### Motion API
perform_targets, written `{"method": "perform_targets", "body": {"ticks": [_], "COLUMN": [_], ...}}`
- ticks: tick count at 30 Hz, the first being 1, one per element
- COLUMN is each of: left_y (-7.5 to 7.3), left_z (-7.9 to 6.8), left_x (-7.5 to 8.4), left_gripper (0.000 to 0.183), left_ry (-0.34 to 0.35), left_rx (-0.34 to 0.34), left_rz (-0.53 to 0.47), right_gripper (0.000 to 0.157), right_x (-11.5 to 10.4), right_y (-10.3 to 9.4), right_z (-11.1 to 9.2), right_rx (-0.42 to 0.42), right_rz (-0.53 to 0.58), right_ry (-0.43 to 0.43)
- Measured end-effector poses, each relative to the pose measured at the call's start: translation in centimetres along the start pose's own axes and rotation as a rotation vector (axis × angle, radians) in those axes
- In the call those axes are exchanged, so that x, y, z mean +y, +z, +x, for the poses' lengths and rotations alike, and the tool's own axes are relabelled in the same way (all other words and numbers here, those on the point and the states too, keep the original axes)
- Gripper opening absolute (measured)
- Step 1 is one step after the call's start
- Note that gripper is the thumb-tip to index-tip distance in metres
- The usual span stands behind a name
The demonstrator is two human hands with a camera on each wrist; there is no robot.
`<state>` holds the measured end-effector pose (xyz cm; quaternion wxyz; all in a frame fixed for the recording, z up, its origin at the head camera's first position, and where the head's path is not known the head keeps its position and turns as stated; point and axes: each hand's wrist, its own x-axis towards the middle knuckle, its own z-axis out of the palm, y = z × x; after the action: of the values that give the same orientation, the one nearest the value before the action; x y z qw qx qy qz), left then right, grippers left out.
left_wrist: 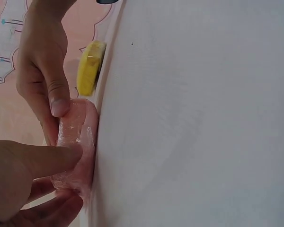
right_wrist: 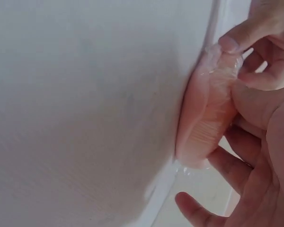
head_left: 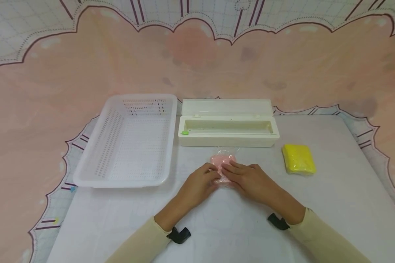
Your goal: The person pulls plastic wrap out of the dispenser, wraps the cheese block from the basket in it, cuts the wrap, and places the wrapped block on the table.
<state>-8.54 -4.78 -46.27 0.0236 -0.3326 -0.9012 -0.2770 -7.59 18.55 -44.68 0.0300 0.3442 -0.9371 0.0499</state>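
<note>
A soft-looking pink block (head_left: pixel 221 160) in clear plastic film lies on the white cloth in the middle, film sticking out beyond its far edge. My left hand (head_left: pixel 200 184) grips its left side; the left wrist view shows that thumb pressing the film against the near face, fingers curled beneath. From the right, my right hand (head_left: pixel 253 182) holds the same block between thumb and fingers, and in the right wrist view one finger stands away from it. Both hands cover much of the block. A yellow block (head_left: pixel 298 159), also shiny with film, lies off to the right.
Behind the hands stands a long white film dispenser box (head_left: pixel 228 140), lid raised, with a green slider (head_left: pixel 185 133) at its left end. A white perforated basket (head_left: pixel 123 182) is at the left. Patterned pinkish fabric (head_left: pixel 197 73) hangs behind the table.
</note>
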Motion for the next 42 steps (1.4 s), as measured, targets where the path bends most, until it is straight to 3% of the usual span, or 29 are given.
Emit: {"method": "perform_targets", "body": {"ticks": [6,14,21,26,30,33,36,39,42], "left_y": [0.3,0.4,0.1,-0.4,-0.7,-0.8,-0.9,-0.7,-0.6], "left_z": [0.4,0.5,0.4,0.1,0.0,-0.1,-0.3,-0.3,-0.2], "left_x": [-0.5,-0.7,-0.7,-1.1,-1.6,-1.7,-1.1,-0.3,0.3], "left_gripper": [0.018,0.017,0.018,0.019,0.024,0.024,0.023,0.034,0.043], "left_ry": [0.011,-0.010,-0.018,0.013,0.018,-0.029,-0.144,-0.257,-0.320], "left_rx": [0.022,0.007,-0.008,-0.034,-0.015,0.011,0.011,-0.005,-0.015], "left_rz": [-0.049,-0.103,-0.140,-0.169,-0.205,-0.277,-0.336,-0.343,-0.309], "right_gripper": [0.050,0.048,0.050,0.050,0.049,0.047,0.044,0.040,0.039], "right_x": [0.6,0.7,0.6,0.7,0.8,0.9,0.9,1.0,1.0], "right_y": [0.0,-0.2,0.0,-0.1,-0.3,-0.7,-1.1,-1.4,-1.6], "right_z": [0.5,0.5,0.2,-0.2,-0.8,-1.3,-1.6,-1.8,-2.1], "right_rx": [-0.021,-0.021,-0.072,-0.070,-0.052,-0.009,0.023,0.031,0.041], "right_rz": [0.152,0.196,0.229,0.302,0.368,0.381,0.389,0.416,0.459], "right_ry": [-0.005,-0.034,0.002,0.021,0.061,0.085,0.100,0.127,0.159]}}
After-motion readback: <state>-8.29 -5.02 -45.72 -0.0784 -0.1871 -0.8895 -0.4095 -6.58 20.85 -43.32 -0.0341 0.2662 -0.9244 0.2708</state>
